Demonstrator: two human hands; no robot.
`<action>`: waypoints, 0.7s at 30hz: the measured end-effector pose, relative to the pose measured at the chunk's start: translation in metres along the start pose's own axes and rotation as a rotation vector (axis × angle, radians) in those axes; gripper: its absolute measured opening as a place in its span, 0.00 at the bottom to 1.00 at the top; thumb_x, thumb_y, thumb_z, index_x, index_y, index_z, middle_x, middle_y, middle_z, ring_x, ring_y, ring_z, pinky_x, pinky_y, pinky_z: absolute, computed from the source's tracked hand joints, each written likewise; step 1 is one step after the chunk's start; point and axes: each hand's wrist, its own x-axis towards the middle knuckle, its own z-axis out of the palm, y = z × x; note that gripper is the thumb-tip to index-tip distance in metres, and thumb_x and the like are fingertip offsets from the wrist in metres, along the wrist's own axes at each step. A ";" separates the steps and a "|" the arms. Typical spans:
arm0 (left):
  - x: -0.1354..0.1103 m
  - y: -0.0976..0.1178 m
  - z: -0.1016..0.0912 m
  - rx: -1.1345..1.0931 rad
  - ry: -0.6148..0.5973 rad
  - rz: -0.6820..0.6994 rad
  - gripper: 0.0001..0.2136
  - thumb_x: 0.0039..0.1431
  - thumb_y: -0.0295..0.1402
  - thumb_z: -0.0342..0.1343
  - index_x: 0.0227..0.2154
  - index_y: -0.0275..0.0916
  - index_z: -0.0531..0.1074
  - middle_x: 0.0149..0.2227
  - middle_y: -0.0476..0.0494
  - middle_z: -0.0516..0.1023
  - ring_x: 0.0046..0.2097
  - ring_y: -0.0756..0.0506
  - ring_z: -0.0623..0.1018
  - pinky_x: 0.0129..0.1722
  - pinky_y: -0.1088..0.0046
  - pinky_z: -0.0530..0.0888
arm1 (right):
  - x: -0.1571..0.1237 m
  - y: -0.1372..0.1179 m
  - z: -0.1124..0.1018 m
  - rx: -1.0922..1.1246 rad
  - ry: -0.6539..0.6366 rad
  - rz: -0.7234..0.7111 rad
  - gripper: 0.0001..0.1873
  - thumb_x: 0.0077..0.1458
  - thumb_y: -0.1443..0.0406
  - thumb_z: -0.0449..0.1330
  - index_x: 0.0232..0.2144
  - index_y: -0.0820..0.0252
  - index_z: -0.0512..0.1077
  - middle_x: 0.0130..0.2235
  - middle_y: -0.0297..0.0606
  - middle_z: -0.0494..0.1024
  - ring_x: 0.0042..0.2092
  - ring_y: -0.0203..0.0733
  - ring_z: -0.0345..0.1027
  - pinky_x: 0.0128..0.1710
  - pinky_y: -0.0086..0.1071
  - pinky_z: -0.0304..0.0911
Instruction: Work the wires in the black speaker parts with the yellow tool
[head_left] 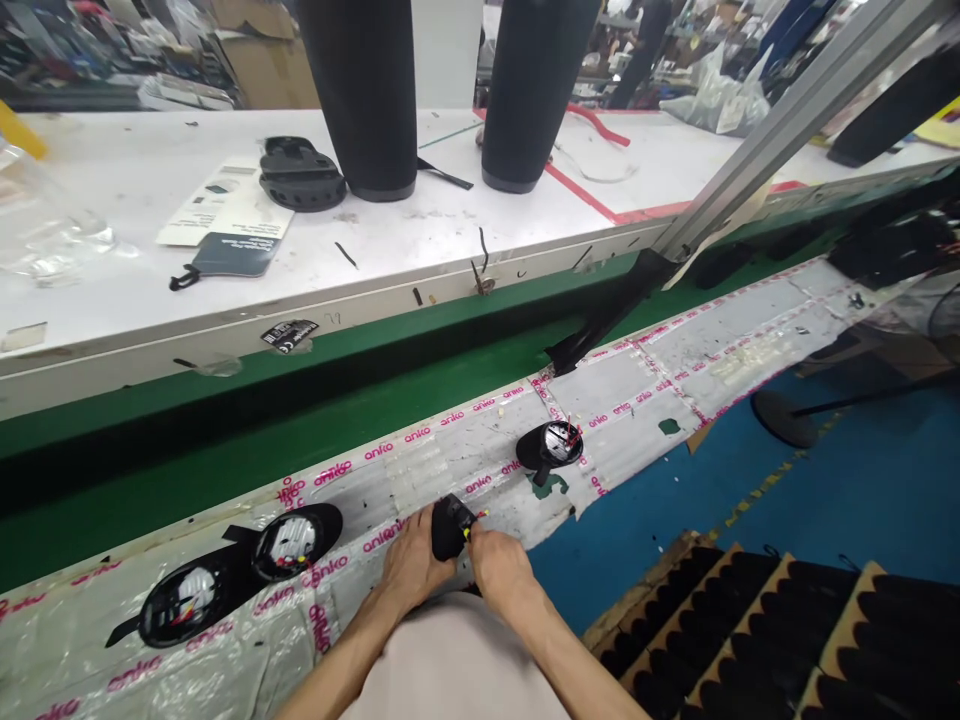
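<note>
In front of my body, my left hand (412,562) wraps round a black cylindrical speaker body (447,528) lying on the taped bench. The open end of this speaker body faces right, and small yellow-tipped wires show there. My right hand (498,566) is closed at that end; what its fingers pinch is hidden. A similar black speaker body (534,450) lies a little farther off, with red wires at its open end. To the left are two more, one speaker body (322,522) beside another speaker body (225,583), their open ends showing pale insides and coloured wires.
Above the bench (420,462) runs a white shelf (420,240) with two upright black cylinders (375,110), a black plastic part (300,175) and a printed tag (240,252). A metal post (780,130) slants across. At lower right are cardboard-divided rows of black cylinders (780,640).
</note>
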 end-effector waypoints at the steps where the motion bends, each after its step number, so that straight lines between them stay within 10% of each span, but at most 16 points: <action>1: 0.001 -0.001 -0.001 -0.021 -0.007 -0.001 0.38 0.45 0.34 0.60 0.62 0.37 0.60 0.58 0.34 0.73 0.57 0.35 0.74 0.54 0.61 0.70 | -0.002 -0.001 0.002 0.000 0.016 0.002 0.14 0.66 0.72 0.50 0.48 0.69 0.72 0.38 0.53 0.83 0.40 0.55 0.80 0.36 0.38 0.70; 10: 0.006 -0.009 -0.004 -0.328 0.051 -0.085 0.34 0.46 0.34 0.61 0.59 0.35 0.64 0.58 0.33 0.73 0.58 0.35 0.73 0.58 0.59 0.68 | -0.032 0.015 0.030 0.461 0.498 -0.147 0.23 0.71 0.53 0.41 0.46 0.57 0.72 0.36 0.42 0.82 0.36 0.47 0.79 0.35 0.34 0.69; 16: -0.025 -0.005 0.004 -0.451 0.152 0.010 0.49 0.33 0.27 0.66 0.65 0.40 0.56 0.64 0.35 0.65 0.63 0.33 0.67 0.64 0.55 0.64 | -0.019 0.019 0.029 0.783 0.500 0.120 0.33 0.63 0.43 0.49 0.58 0.59 0.66 0.49 0.47 0.81 0.48 0.52 0.77 0.44 0.37 0.71; 21: -0.038 -0.005 -0.010 -0.408 0.308 0.084 0.48 0.35 0.27 0.64 0.65 0.44 0.56 0.62 0.36 0.66 0.60 0.35 0.71 0.61 0.56 0.70 | 0.002 0.010 0.023 0.695 0.349 -0.114 0.34 0.58 0.44 0.53 0.60 0.56 0.65 0.49 0.44 0.81 0.48 0.54 0.77 0.45 0.39 0.71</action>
